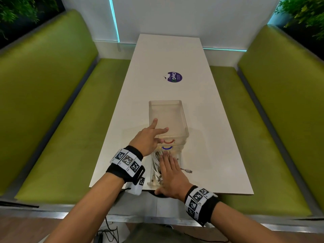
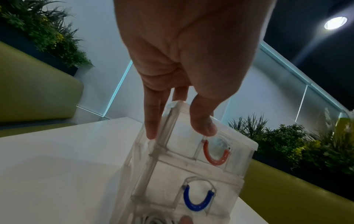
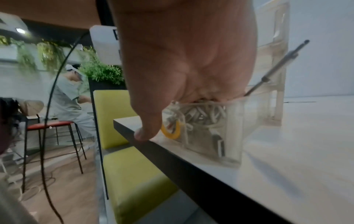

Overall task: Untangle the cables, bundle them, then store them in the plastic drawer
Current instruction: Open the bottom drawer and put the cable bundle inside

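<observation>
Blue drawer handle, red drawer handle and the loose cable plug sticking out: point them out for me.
blue drawer handle [image 2: 198,200]: left wrist view, bottom of its U-curve.
red drawer handle [image 2: 216,156]: left wrist view, lower curve.
loose cable plug [image 1: 189,171]: head view, connector tip over the drawer's right wall.

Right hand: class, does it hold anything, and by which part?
Nothing is gripped. The right hand lies flat with straight fingers, pressing down on the white cables in the pulled-out bottom drawer.
</observation>
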Demonstrator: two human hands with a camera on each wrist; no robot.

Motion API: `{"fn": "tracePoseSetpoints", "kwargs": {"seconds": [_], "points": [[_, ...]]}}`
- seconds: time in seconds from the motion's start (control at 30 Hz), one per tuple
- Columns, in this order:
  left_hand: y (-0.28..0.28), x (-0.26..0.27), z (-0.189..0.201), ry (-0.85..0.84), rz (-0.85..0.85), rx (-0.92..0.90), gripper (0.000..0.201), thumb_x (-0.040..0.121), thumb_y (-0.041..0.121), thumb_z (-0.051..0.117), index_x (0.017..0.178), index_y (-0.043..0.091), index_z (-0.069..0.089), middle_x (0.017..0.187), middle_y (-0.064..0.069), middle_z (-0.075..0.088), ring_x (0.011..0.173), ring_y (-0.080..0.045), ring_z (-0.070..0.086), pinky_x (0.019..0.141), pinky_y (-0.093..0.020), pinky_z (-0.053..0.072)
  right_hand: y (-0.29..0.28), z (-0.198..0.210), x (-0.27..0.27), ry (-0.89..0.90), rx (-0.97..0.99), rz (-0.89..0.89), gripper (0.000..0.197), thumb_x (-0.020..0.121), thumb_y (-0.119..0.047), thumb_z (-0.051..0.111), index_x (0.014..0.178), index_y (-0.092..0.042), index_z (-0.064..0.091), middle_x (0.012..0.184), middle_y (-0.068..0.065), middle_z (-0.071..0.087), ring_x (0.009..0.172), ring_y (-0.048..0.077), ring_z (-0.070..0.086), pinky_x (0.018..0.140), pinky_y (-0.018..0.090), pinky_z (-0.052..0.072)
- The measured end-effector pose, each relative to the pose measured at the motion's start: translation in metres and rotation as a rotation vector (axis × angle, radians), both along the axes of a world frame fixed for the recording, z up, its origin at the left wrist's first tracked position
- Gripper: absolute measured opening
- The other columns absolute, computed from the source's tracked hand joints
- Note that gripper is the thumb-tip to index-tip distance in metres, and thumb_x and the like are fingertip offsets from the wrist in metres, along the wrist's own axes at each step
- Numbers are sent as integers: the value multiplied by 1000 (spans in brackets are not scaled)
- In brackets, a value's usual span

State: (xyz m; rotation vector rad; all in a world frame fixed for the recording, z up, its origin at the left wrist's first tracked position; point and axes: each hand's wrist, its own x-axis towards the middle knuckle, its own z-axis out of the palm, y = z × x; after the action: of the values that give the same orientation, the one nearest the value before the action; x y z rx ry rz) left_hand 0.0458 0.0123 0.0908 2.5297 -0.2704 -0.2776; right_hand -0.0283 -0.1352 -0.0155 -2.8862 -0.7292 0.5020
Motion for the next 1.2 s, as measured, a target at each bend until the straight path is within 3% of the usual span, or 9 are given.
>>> {"fn": "tracePoseSetpoints", "kwargs": {"seconds": [0.07,0.13,0.3,0.53,0.7,0.87,1.0,1.1,1.2], "points": [[3,2,2,15,8,11,49,93,14,56,135,36,48,159,-5,12,136,-27,39,109,-37,33,2,-6,3,-9,22,-65,138,40,-81,69,138,6,25,148,28,25,137,42,27,105,53,39],[3,1,4,34,4,-1,50,92,11,55,134,37,49,159,-4,13,135,-23,41,110,-34,33,6,-8,4,3,53,-49,130,36,-77,72,131,7,41,138,27,46,131,43,42,103,54,41],[7,2,7,45,-22,-12,53,90,4,54,132,36,51,159,-3,15,134,-20,43,110,-33,33,-3,4,16,-103,208,74,106,49,-53,84,129,6,45,128,18,46,125,35,39,112,44,33],[3,2,7,52,-32,-4,52,90,7,55,133,37,51,159,-2,14,134,-23,43,109,-33,34,1,4,23,-99,107,-11,114,29,-74,74,121,-10,58,103,3,49,93,21,46,83,30,47],[7,4,4,42,-16,8,51,91,10,55,133,38,50,159,-2,14,134,-25,42,109,-38,34,3,11,19,-201,210,-46,92,32,-34,92,115,-6,63,100,8,63,91,25,60,82,36,53],[8,4,2,43,-4,-23,50,90,11,57,132,38,51,159,-1,15,135,-25,41,109,-42,34,-12,18,1,-327,243,-174,79,45,-24,91,116,-11,61,119,15,61,115,36,52,93,45,51],[8,4,0,35,8,-38,50,90,11,58,132,37,51,159,0,15,135,-24,41,109,-40,34,-39,23,-6,-226,302,-421,49,82,-22,71,125,-8,55,126,14,52,117,32,46,97,36,42],[8,3,0,22,5,-47,51,89,8,58,132,36,52,159,-2,16,133,-21,43,108,-36,35,-43,16,-6,-140,323,-352,26,87,-10,63,112,-2,64,107,14,59,101,33,55,83,36,47],[8,3,1,20,6,-49,52,89,8,58,132,36,52,158,-2,16,134,-23,42,108,-39,35,-42,10,-7,-166,344,-301,19,70,-4,76,89,-5,71,88,11,64,79,31,62,64,34,53]]}}
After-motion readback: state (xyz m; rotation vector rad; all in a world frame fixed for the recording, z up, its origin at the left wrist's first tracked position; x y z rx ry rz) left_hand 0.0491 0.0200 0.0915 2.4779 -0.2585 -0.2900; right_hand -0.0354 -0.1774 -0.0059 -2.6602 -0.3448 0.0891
